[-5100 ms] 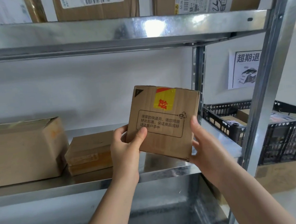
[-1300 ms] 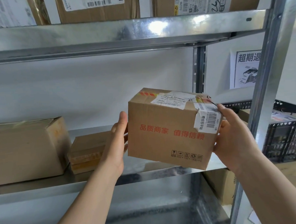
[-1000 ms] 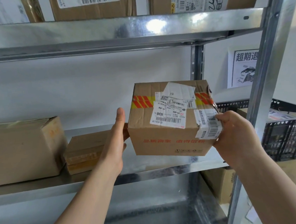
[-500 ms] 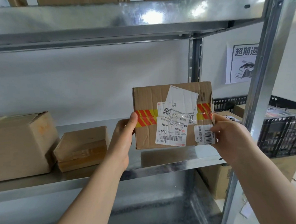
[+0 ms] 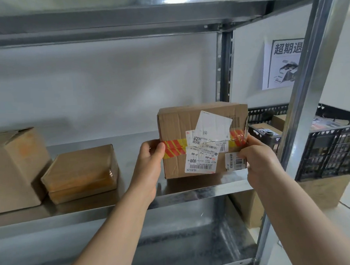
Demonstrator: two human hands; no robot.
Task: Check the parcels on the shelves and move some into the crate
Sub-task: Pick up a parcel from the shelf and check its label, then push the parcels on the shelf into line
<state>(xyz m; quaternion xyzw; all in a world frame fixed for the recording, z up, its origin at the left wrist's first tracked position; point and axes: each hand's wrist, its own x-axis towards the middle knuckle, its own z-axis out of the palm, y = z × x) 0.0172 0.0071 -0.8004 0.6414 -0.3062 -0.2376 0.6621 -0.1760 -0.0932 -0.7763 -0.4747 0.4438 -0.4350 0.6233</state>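
At the left end of the shelf (image 5: 130,143) a big box (image 5: 12,169) and a flat taped parcel (image 5: 81,173) sit side by side, untouched. Over the middle of the shelf, the left hand (image 5: 149,164) grips the left edge of a brown box (image 5: 176,130), thumb on the front and fingers behind. Since a second ago this box has been tipped over: the side with red print has gone from view and the face with the white labels and the red and yellow tape now looks at the camera, lower and close to the shelf; whether it rests on it is unclear. The right hand (image 5: 258,160) holds the right edge, thumb by a small barcode sticker. The labels read upside down, so the check looks half done. The black crate (image 5: 332,130), past the right end of the shelf, already holds parcels and waits for this one if it is picked
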